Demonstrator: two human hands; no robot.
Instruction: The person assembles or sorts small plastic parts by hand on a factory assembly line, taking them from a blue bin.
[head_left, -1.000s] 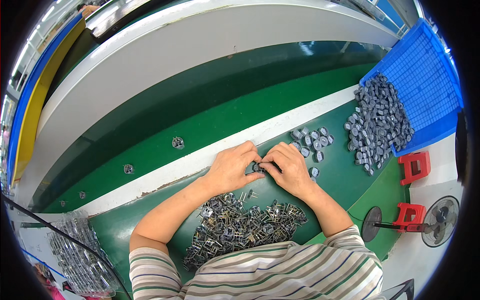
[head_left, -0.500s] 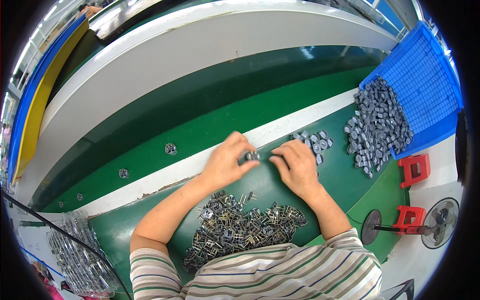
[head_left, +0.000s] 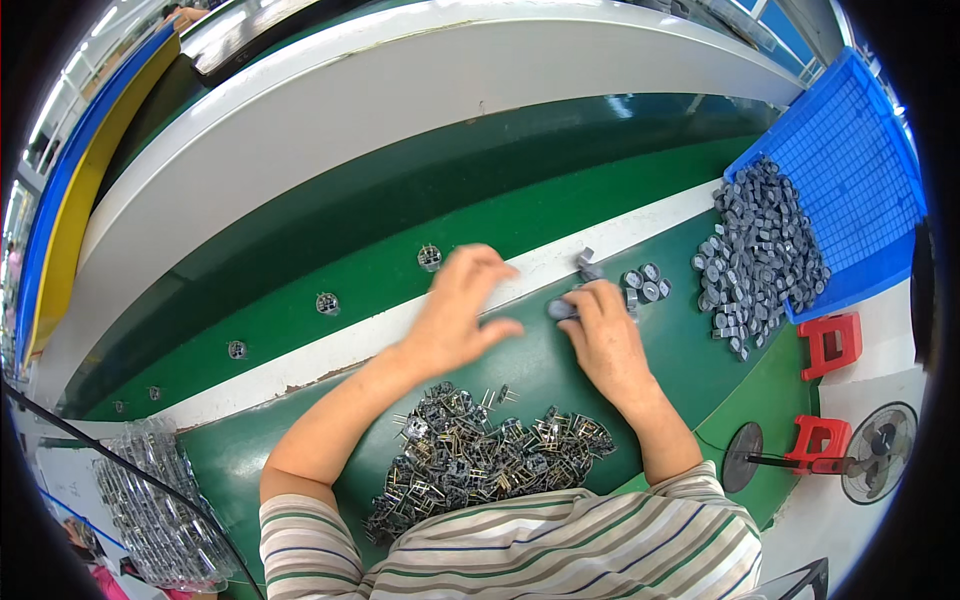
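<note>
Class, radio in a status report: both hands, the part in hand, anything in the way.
Left hand open above the belt, holding nothing. Right hand pinching small grey part. Loose grey parts just beyond; metal clip pile near the body.

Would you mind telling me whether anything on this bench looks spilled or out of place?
Yes: the grey parts have spilled over the open edge of the blue tray onto the green bench, with a few strays near the right hand.

Glossy green table [head_left: 300,250] surface is gleaming under overhead light, matt grey plastic-looking cores [head_left: 760,250] are spilling from a ribbed blue plastic tray [head_left: 850,150], and shiny metal pin frames [head_left: 480,460] are glinting.
</note>
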